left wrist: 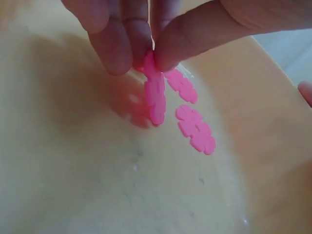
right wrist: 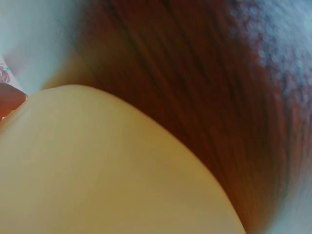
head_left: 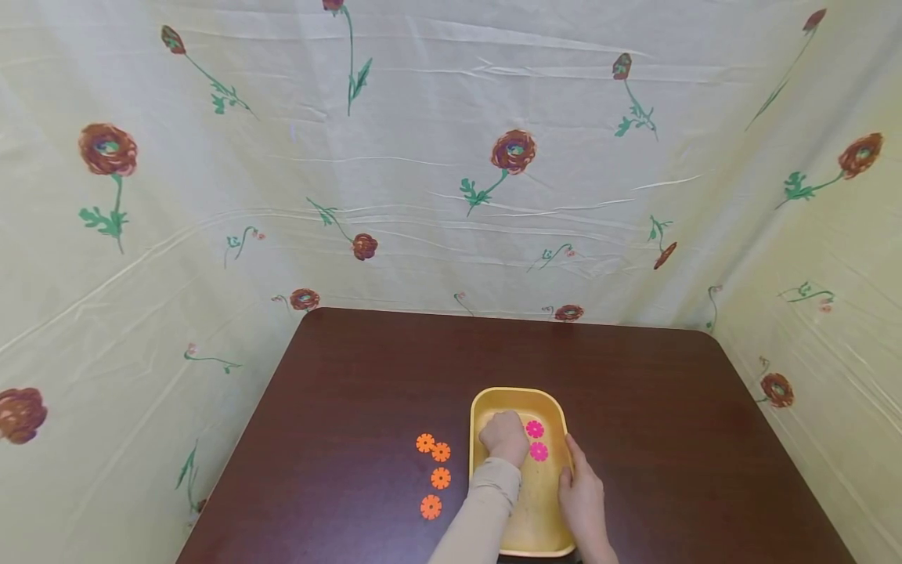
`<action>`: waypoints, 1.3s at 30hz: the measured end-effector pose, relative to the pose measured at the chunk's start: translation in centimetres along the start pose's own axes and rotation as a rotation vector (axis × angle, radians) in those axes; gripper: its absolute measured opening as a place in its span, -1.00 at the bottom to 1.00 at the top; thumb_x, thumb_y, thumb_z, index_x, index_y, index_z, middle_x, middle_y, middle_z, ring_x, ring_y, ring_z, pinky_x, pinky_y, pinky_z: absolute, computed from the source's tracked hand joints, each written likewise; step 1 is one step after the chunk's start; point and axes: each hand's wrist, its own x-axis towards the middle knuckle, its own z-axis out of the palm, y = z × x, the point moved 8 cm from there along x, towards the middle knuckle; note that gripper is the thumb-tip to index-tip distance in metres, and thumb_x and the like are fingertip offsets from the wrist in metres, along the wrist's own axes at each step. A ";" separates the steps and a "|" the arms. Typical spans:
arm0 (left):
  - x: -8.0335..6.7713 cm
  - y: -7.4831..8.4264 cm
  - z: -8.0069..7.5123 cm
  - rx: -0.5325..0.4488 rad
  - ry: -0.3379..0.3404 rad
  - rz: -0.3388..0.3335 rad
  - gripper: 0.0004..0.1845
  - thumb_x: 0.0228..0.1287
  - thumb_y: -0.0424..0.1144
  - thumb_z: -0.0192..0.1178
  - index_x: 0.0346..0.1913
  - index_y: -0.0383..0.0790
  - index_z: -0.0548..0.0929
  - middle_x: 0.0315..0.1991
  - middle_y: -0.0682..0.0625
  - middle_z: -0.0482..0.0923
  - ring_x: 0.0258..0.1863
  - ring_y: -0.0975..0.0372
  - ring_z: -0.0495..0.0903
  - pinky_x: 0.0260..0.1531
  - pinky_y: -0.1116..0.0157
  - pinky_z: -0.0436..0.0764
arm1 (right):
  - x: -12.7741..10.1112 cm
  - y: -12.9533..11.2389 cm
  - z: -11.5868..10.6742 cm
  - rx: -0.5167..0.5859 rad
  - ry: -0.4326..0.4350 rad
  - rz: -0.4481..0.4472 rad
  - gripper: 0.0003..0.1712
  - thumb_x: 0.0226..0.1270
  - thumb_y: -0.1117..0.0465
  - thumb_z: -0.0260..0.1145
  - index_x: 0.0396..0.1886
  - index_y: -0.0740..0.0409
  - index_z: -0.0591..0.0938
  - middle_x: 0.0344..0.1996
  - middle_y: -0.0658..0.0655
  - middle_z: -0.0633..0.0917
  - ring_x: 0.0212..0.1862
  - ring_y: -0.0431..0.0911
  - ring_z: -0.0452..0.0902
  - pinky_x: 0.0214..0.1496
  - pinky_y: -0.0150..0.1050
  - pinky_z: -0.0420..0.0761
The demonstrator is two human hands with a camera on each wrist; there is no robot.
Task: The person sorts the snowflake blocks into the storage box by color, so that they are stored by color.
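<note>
your left hand (head_left: 504, 437) is inside the yellow tray (head_left: 543, 523), and the left wrist view shows its thumb and fingertips (left wrist: 117, 51) pinching a pink flower disc (left wrist: 154, 92) by its upper edge, so the disc hangs on edge just above the tray floor. two more pink discs (head_left: 537, 440) lie flat on the tray floor just beside it. your right hand (head_left: 582, 497) rests along the tray's right rim, fingers laid against the wall; whether they curl over the rim you cannot tell from these views, since the right wrist view shows only a fingertip (right wrist: 9, 100) at the tray's edge. four orange discs (head_left: 433, 473) lie on the dark table (head_left: 662, 407) just left of the tray, well clear of both hands.

the pinch is narrow and sits on the rim of a thin, smooth piece, so the disc could twist or slip out and drop back among the other two. a loose hold on the light tray could also let it slide if your left sleeve (head_left: 486, 501) drags across its near wall, which might nudge the orange row.
</note>
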 end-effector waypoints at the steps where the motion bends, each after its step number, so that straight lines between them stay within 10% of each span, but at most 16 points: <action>1: 0.1 0.0 0.0 -0.014 0.008 0.000 -0.96 0.00 -0.33 0.24 -0.52 -0.17 0.65 -0.52 -0.06 0.61 -0.51 0.15 0.60 -0.56 0.19 0.49 | 0.0 0.0 0.0 0.002 0.000 -0.002 -0.46 0.15 0.52 0.10 0.19 0.30 0.40 0.01 0.43 0.52 -0.05 0.29 0.50 -0.09 0.13 0.46; 24: 0.5 -0.1 0.8 -0.053 0.061 0.044 -0.94 -0.05 -0.39 0.28 -0.55 -0.20 0.61 -0.51 -0.08 0.61 -0.49 0.13 0.61 -0.56 0.19 0.52 | -0.2 0.0 0.4 0.015 -0.012 0.025 -0.47 0.18 0.48 0.08 0.21 0.30 0.39 0.05 0.39 0.51 0.02 0.27 0.47 -0.02 0.12 0.45; 39: -0.3 2.0 -4.3 -0.144 0.142 0.153 -0.82 -0.16 -0.41 0.31 -0.57 0.00 0.62 -0.54 0.09 0.60 -0.56 0.21 0.58 -0.68 0.28 0.42 | -0.1 -0.2 -0.1 -0.002 0.015 -0.007 -0.46 0.14 0.53 0.11 0.17 0.30 0.42 -0.02 0.43 0.54 -0.13 0.27 0.54 -0.18 0.11 0.48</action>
